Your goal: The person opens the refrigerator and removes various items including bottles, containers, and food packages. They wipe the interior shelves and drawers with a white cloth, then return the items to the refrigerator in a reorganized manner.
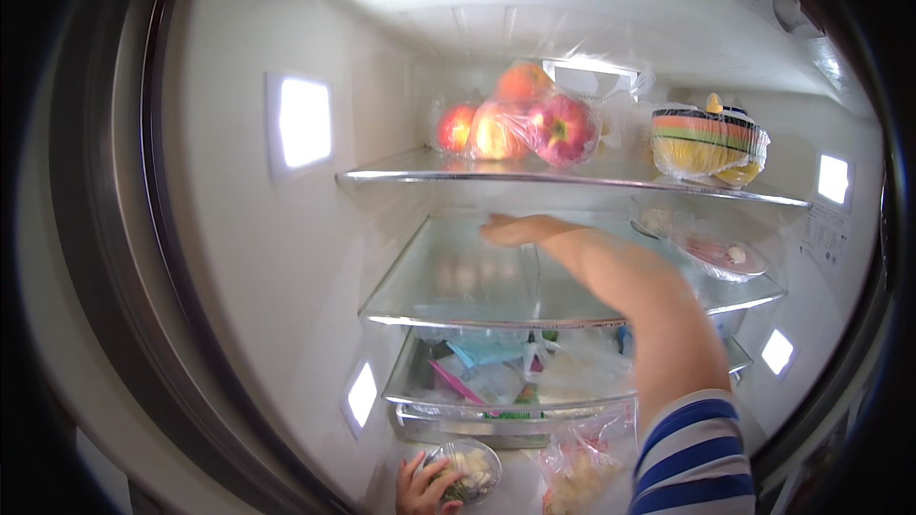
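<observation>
I look into a lit refrigerator. At the bottom, my left hand (424,484) has its fingers over the near left side of a round clear bowl (488,455) holding pale chopped food and something darker. My right arm, in a blue-and-white striped sleeve (693,454), reaches across to the middle glass shelf (458,286). Low over the back of that shelf is my right hand (514,229), blurred by motion. I see no object in it, though its fingers are not clear. Whether it touches the glass cannot be made out.
Bagged apples (564,130) and a plastic-wrapped striped bowl (705,139) sit on the upper shelf (408,170). A covered plate (723,254) is on the middle shelf's right. Below, a clear drawer (429,411) contains several packages. A plastic bag of pale food (583,468) lies near the bottom.
</observation>
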Motion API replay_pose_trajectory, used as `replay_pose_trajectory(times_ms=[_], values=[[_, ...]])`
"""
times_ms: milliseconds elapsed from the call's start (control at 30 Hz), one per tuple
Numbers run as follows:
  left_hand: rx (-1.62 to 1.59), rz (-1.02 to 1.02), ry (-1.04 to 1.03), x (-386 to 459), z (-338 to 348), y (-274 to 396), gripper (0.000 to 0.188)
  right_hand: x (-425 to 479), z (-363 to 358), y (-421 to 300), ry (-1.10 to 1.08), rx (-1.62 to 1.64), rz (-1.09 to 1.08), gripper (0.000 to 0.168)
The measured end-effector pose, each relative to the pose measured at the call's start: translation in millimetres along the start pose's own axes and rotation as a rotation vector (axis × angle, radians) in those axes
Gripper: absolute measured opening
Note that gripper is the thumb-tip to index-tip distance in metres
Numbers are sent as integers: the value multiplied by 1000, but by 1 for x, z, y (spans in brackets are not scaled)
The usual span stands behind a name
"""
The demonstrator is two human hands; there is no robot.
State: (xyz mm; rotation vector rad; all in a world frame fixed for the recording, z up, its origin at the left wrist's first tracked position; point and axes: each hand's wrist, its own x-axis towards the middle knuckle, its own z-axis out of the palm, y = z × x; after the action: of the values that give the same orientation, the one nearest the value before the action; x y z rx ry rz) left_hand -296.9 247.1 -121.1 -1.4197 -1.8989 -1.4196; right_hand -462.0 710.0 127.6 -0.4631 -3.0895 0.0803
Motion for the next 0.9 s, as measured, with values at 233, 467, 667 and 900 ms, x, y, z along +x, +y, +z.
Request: replay_pose_trajectory(times_ms=[233, 467, 667, 900], values=[[25, -31, -14, -1, -1, -2, 61, -141, -12, 103, 102, 11, 439, 78], [24, -38, -32, -6, 1, -8, 48, -221, -15, 55, 69, 84, 581, 81], [74, -16, -61, -9, -1, -9, 44, -190, -6, 40, 150, 190, 386, 78], [63, -1, -57, -7, 4, -10, 39, -58, -1, -88, 143, 178, 78, 59]])
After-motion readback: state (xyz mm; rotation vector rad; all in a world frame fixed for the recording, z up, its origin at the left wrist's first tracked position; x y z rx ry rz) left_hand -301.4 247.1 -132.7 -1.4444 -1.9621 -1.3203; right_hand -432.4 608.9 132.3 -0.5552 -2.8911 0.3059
